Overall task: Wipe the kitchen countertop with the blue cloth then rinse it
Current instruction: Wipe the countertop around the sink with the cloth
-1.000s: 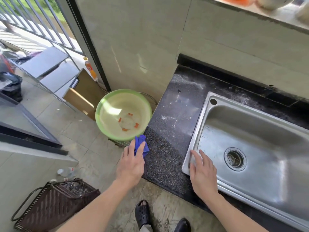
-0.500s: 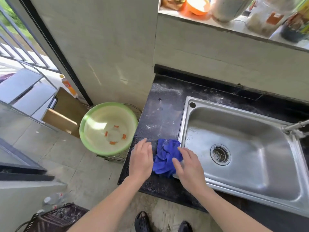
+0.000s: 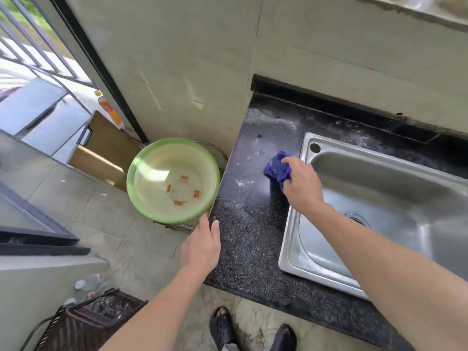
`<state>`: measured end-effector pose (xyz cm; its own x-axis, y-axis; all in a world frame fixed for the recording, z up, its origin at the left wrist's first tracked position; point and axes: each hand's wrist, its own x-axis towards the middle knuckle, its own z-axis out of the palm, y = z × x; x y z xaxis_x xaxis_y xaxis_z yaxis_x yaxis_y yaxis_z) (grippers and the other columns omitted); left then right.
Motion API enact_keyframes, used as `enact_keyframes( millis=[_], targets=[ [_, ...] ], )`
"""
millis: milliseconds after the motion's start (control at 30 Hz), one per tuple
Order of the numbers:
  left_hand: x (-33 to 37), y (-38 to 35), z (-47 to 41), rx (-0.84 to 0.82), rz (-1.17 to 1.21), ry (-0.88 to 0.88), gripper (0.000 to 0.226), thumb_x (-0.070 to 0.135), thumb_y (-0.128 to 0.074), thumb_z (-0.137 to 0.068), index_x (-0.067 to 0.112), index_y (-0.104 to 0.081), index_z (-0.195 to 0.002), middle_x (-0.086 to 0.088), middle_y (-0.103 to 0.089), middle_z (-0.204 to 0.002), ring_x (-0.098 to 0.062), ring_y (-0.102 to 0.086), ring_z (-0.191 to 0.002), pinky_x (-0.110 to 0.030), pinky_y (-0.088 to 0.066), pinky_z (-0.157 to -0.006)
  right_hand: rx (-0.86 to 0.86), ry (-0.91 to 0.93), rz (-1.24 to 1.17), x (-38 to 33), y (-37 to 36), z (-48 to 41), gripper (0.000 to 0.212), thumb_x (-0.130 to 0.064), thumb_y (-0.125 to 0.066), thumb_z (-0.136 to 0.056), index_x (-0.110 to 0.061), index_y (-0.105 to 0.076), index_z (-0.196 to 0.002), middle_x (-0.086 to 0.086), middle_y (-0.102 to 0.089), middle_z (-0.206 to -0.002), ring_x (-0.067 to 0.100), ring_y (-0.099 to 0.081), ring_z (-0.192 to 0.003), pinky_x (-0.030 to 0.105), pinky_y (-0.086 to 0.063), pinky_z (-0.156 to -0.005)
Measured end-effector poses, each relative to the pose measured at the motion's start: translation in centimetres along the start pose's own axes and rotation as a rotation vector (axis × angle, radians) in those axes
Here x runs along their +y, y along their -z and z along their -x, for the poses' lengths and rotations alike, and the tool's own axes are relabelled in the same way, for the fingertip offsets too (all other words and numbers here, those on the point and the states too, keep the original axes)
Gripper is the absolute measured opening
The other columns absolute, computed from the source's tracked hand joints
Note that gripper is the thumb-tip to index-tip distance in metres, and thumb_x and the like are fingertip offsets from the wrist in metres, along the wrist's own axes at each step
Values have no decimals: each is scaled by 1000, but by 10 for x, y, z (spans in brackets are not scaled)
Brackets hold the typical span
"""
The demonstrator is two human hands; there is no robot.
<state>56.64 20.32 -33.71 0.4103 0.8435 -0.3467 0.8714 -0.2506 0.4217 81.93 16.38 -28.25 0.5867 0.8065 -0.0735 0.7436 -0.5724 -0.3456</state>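
Observation:
The blue cloth (image 3: 276,168) is bunched up on the black speckled countertop (image 3: 250,236), close to the sink's left rim. My right hand (image 3: 301,186) lies over the cloth with fingers curled around it, pressing it onto the counter. White dusty marks show on the counter left of the cloth and toward the back wall. My left hand (image 3: 202,245) rests flat with straight fingers at the counter's left edge, holding nothing. The steel sink (image 3: 307,145) fills the right side, its drain partly hidden by my right forearm.
A green plastic basin (image 3: 141,158) sits on a wire stand just left of the counter. A wooden board (image 3: 106,138) leans by the wall. A dark woven basket (image 3: 86,325) stands on the floor at the lower left. My sandalled feet (image 3: 222,328) are below the counter edge.
The cloth passed from my left hand to my right, which carried it farther back along the counter beside the sink. My left hand drew back to the counter's left edge.

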Motion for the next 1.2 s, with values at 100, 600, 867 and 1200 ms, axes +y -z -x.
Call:
enact_keyframes(
  millis=[100,600,867,1200],
  targets=[
    [1,2,0,-9,-29,0,49,41,-22,-103,13,-35,-141,-14,-62,-124,-37,-61,-104,-42,-43,-81,21,227,2,-7,0,52,66,-6,-45,-73,-10,-43,-139,14,-54,-129,32,-48,-112,39,-40,-95],
    [4,2,-2,-40,-95,36,54,45,-17,-102,14,-29,-145,-9,-57,-130,-31,-61,-104,-41,-46,-84,-29,208,80,-29,-19,-65,54,-12,-35,-82,-10,-51,-134,19,-45,-142,44,-47,-113,47,-40,-91],
    [3,-4,-1,5,-152,80,87,58,10,-81,17,-34,-143,-6,-61,-122,-30,-62,-103,-40,-46,-81,-235,1029,231,-19,-63,7,54,-19,-41,-81,-29,-51,-133,7,-37,-152,29,-38,-137,44,-32,-106],
    [6,-3,0,-11,-161,101,77,61,5,-89,20,-26,-147,-2,-60,-126,-23,-62,-102,-37,-47,-80,-3,411,204,-64,-34,-106,47,-11,-48,-80,-17,-56,-126,16,-42,-144,39,-43,-120,46,-38,-90]
  ],
)
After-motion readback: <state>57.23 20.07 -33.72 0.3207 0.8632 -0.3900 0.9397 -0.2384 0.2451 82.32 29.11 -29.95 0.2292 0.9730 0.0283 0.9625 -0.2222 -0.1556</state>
